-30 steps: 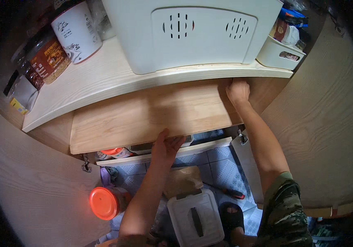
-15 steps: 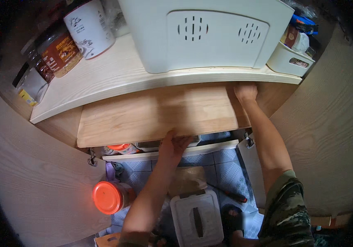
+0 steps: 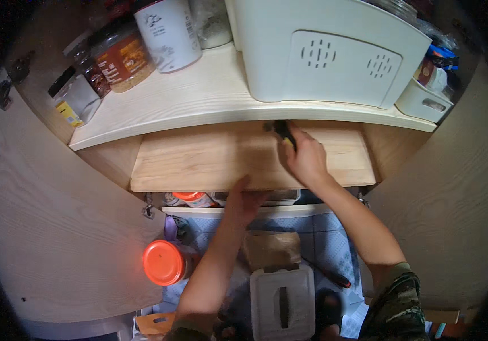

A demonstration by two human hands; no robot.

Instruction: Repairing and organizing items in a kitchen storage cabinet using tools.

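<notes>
My left hand [image 3: 244, 202] grips the front edge of a pale wooden board [image 3: 210, 156] from below, with the thumb at its edge. My right hand [image 3: 306, 159] is closed on a hammer-like tool [image 3: 286, 136] with a black and yellow handle, held over the board's back part just under the upper shelf's lip; the tool's head is partly hard to make out. The board lies across the cabinet recess beneath the upper shelf [image 3: 198, 94]. Below its front edge are an orange-lidded container [image 3: 190, 198] and a shallow bin [image 3: 281, 199], both mostly hidden.
The upper shelf holds several jars [image 3: 119, 62] and white bins [image 3: 335, 79]. Open curved doors [image 3: 56, 216] [image 3: 454, 216] flank me. On the tiled floor are an orange-lidded tub [image 3: 164, 261], a brown package [image 3: 272, 250], a lidded box [image 3: 282, 301] and a red-tipped tool [image 3: 335, 275].
My right hand has moved left from the board's right end to its back middle and now shows a tool in it. The board's right end sits further right in the recess. The view has shifted.
</notes>
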